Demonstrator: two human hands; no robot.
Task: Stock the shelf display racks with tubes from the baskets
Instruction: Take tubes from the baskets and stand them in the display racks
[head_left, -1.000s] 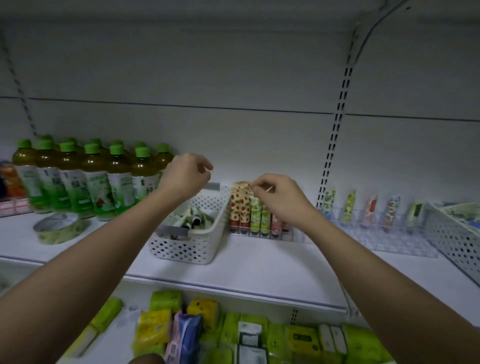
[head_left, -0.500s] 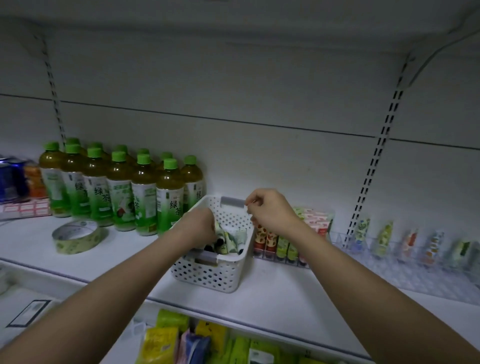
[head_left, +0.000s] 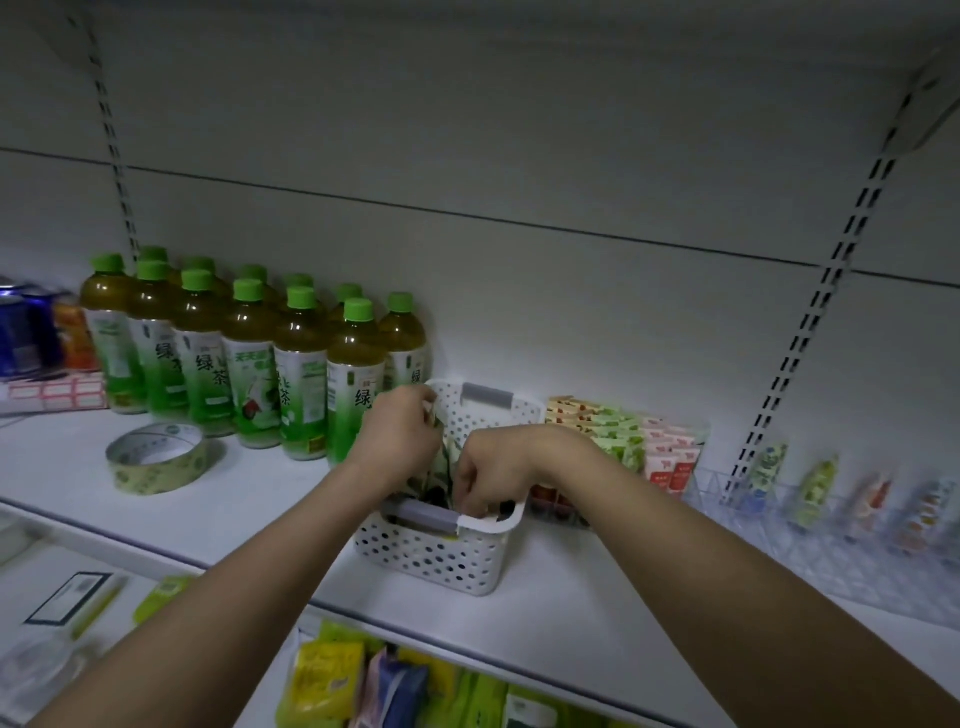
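A white perforated basket (head_left: 441, 558) with grey handles stands on the shelf in front of me, holding several tubes. My left hand (head_left: 400, 431) is over its left side and grips the top of a green-patterned tube (head_left: 441, 465) that stands up out of the basket. My right hand (head_left: 493, 470) reaches down into the basket next to it, fingers curled among the tubes; their tips are hidden. Behind my right wrist, a display rack (head_left: 623, 436) holds rows of upright tubes. A clear rack (head_left: 831, 525) to the right has a few spaced tubes.
Green-capped tea bottles (head_left: 249, 364) crowd the shelf left of the basket, with a tape roll (head_left: 156, 457) in front of them. Cans and price labels (head_left: 47, 353) sit at far left. The lower shelf holds green and yellow packets (head_left: 332, 675).
My view has shifted left and closer. My left hand has risen with a green tube from the basket, and my right hand has dropped from above the rack into the basket.
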